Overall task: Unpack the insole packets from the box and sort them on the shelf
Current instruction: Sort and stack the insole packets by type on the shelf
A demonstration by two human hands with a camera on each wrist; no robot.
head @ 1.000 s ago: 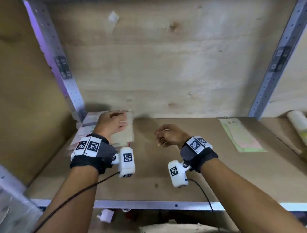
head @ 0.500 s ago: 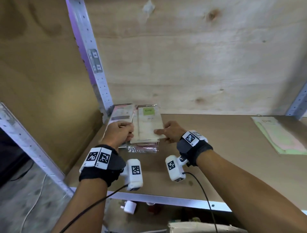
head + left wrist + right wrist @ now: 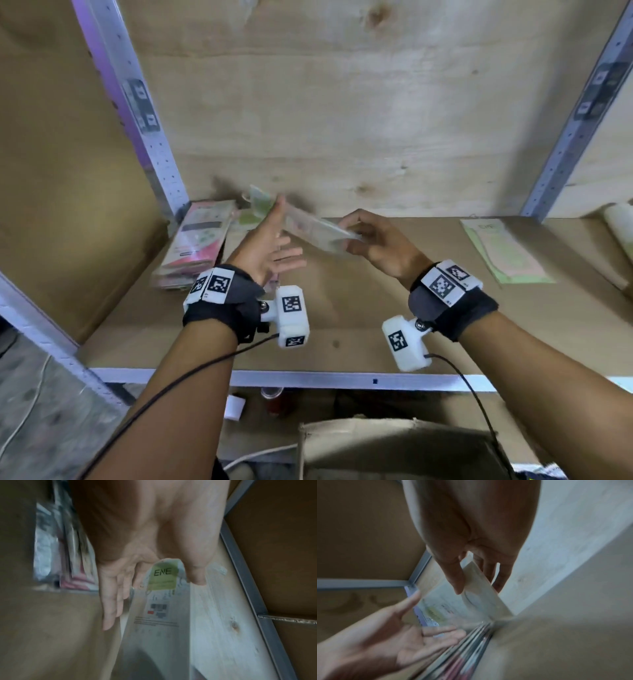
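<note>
Lifted off the pink packet stack (image 3: 197,245), a blurred clear insole packet (image 3: 317,229) sits pinched in right hand (image 3: 380,243) fingers (image 3: 455,580); left hand (image 3: 265,250) fingers (image 3: 109,601) spread apart beside it, its far end hidden

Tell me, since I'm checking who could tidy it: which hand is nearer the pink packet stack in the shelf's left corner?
Left. The left hand hovers open just right of the pink packet stack; the right hand is farther right, pinching a green-label packet lifted off the shelf.

Left bare shelf board (image 3: 394,308) open between packet stack (image 3: 195,246) at left post and green packet (image 3: 503,253).
</note>
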